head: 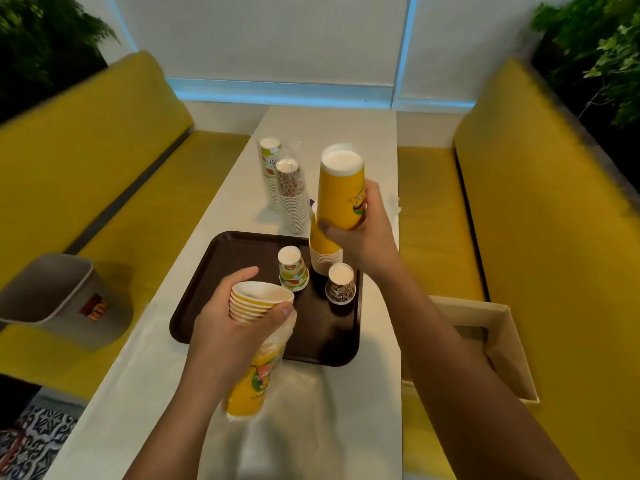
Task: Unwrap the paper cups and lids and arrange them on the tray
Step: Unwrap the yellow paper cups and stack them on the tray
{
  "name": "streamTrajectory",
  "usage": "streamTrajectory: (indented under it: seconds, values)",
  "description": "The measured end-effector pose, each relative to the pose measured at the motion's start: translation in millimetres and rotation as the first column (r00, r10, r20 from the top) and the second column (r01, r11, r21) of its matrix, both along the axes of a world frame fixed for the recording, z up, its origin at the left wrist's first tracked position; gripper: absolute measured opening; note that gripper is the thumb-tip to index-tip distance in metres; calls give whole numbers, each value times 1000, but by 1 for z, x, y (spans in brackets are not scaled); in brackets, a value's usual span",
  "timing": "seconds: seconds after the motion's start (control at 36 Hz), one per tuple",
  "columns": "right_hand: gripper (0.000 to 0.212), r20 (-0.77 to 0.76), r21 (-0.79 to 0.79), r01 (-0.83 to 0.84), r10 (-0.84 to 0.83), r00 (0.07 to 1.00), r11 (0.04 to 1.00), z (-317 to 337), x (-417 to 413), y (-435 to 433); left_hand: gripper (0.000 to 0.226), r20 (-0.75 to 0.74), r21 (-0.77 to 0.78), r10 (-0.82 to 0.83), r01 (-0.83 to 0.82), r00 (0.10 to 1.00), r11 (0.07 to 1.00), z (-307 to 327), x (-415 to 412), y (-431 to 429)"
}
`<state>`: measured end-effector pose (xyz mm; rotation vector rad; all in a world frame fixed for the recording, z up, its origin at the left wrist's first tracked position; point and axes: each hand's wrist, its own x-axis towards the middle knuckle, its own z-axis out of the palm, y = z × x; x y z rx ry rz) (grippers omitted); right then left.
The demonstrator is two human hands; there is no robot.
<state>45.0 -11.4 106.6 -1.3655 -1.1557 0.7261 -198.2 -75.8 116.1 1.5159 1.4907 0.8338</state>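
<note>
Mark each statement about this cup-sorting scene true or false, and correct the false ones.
1. The left hand grips a stack of yellow cups. True.
2. Both small cups on the tray stand rim up. False: the fruit-print cup and the brown-patterned cup stand upside down.
3. The grey bin sits on the table. False: it sits on the yellow bench.
4. The right hand holds a tall yellow cup. True.

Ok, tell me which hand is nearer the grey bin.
Left. The left hand holds wrapped cups right of the bin; the right hand grips a yellow stack across the tray.
</note>
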Motion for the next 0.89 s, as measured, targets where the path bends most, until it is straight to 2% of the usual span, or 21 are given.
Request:
streamTrajectory:
  seconds: [0.11, 0.22, 0.36, 0.47, 0.58, 0.67, 0.78, 0.89]
  values:
    - [82, 93, 13, 150, -150, 984, 989, -10, -5, 43, 61, 10, -5, 15, -15, 1000, 1000, -6, -12, 9]
    - [84, 139, -4, 229, -226, 964, 973, -26, -8, 73, 66, 15, -21, 11, -10, 1000, 1000, -9, -22, 23]
    - [85, 166, -109, 257, -237, 957, 960, -49, -10, 81, 69, 18, -14, -13, 13, 1000, 1000, -9, -31, 34]
    - [100, 234, -222, 237, -184, 955, 946, -62, -12, 79, 73, 19, -6, -29, 29, 999, 1000, -9, -35, 41]
    - [109, 236, -213, 268, -217, 947, 940, -62, -10, 69, 75, 11, 2, -50, 50, 999, 999, -7, -32, 46]
    - [100, 248, -145, 299, -258, 934, 943, -53, -14, 53, 73, -5, 12, -65, 65, 998, 998, -7, -27, 49]
    - [69, 183, -29, 379, -368, 912, 925, -43, -30, 9, 72, 17, 28, -77, 76, 997, 997, -3, -18, 50]
    - [40, 1, 34, 255, -255, 967, 966, -48, -65, -50, 79, 113, 5, -59, 59, 992, 998, 2, -4, 50]
